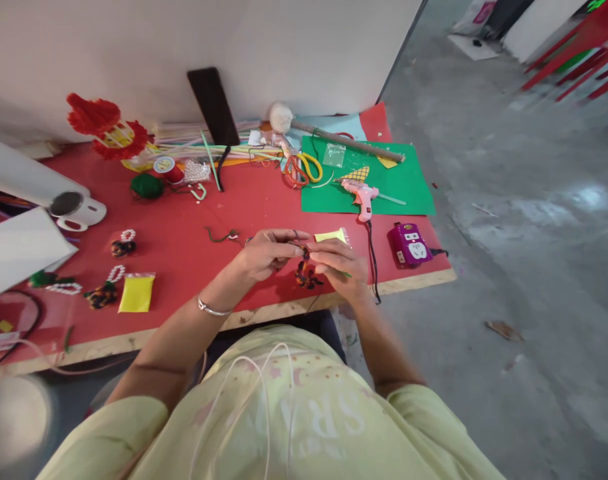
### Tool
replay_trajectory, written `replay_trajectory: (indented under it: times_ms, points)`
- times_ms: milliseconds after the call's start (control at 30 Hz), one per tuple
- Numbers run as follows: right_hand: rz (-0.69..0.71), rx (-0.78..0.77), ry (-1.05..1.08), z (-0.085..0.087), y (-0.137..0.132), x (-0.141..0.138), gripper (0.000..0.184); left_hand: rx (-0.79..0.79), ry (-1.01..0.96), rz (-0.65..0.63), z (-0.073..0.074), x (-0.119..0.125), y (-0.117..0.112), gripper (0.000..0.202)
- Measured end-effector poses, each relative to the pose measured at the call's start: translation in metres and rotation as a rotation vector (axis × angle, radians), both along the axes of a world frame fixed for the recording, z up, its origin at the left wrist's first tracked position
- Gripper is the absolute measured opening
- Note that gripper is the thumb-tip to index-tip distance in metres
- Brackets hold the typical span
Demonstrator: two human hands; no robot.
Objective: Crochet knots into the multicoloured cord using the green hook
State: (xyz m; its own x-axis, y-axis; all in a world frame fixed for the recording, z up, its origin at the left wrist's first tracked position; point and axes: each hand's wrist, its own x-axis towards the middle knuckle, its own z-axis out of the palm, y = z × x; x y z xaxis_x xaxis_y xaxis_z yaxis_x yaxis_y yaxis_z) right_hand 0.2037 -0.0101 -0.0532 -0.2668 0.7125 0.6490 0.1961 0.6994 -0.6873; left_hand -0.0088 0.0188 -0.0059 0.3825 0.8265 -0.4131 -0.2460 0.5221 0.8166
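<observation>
Over the front edge of the red table (pixel 194 220), my left hand (pixel 269 252) and my right hand (pixel 340 265) meet, both pinched on a small dark orange-and-black fuzzy piece (pixel 305 272) held between them. A thin wire runs from my left fingers toward it. My left wrist wears a silver bangle (pixel 211 308). A small yellow paper (pixel 331 235) lies just behind my right hand.
A pink glue gun (pixel 362 195) lies on a green sheet (pixel 404 187), its cord running past my right hand. A purple socket box (pixel 409 243) sits at the right. Scissors (pixel 300 168), straws, red pom-poms (pixel 101 127), a yellow packet (pixel 137 293) and similar fuzzy pieces (pixel 104 293) lie left.
</observation>
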Motion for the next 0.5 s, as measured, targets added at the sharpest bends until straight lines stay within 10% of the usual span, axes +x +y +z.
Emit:
replay_trajectory:
  times_ms: [233, 500]
  points:
    - [0.26, -0.282, -0.142, 0.064, 0.012, 0.028, 0.016, 0.157, 0.21, -0.155, 0.004, -0.014, 0.01, 0.029]
    - [0.402, -0.845, 0.52, 0.006, 0.016, 0.005, 0.037, 0.037, 0.023, -0.249, 0.008, -0.008, 0.007, 0.03]
